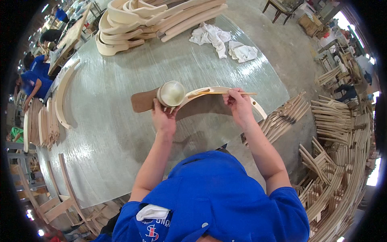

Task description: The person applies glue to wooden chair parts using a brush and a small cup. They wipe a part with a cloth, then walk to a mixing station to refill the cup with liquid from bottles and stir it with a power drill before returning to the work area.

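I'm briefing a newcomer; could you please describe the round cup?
Find the large grey-green table, then the left hand over it. The round cup in that hand is open-topped with whitish contents, unlike the curved wooden piece beside it.

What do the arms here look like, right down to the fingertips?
They're human: left grip and right grip are bare hands without gloves. The forearms are bare too, with no cables or watch showing, below short blue sleeves.
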Demonstrator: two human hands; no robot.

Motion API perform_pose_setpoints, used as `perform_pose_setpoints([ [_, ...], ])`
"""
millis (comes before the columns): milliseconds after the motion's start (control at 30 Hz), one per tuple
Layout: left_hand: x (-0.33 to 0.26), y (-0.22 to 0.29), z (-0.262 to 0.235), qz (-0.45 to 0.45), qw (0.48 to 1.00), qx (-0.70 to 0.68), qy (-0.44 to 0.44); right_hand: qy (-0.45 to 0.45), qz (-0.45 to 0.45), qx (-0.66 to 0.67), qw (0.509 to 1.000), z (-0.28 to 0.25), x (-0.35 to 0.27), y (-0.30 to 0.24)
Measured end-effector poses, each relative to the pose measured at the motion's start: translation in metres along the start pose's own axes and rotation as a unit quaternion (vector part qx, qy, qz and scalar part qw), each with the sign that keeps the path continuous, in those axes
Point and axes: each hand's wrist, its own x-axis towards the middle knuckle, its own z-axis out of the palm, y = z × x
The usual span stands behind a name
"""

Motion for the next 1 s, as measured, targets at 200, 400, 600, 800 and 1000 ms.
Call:
perform_pose_setpoints([
  [200, 0.007, 0.026, -0.035, 0.036, 0.998, -0.012, 0.051, -0.006, -0.014, -0.132, 0.991, -0.001, 0.032, -0.011],
  [400, 0.008, 0.033, -0.054, 0.034, 0.998, -0.016, 0.044, -0.06, -0.024, -0.24, 0.969, 0.01, 0.053, 0.002],
  [600, 0.017, 0.036, -0.062, 0.028, 0.997, -0.03, 0.06, -0.118, -0.031, -0.357, 0.926, -0.009, 0.058, -0.013],
  [800, 0.022, 0.038, -0.063, 0.039, 0.997, -0.023, 0.055, -0.147, -0.061, -0.399, 0.903, 0.007, 0.049, -0.027],
  [1000, 0.026, 0.036, -0.059, 0.041, 0.998, -0.033, 0.037, -0.164, -0.07, -0.472, 0.863, 0.016, 0.038, -0.024],
])
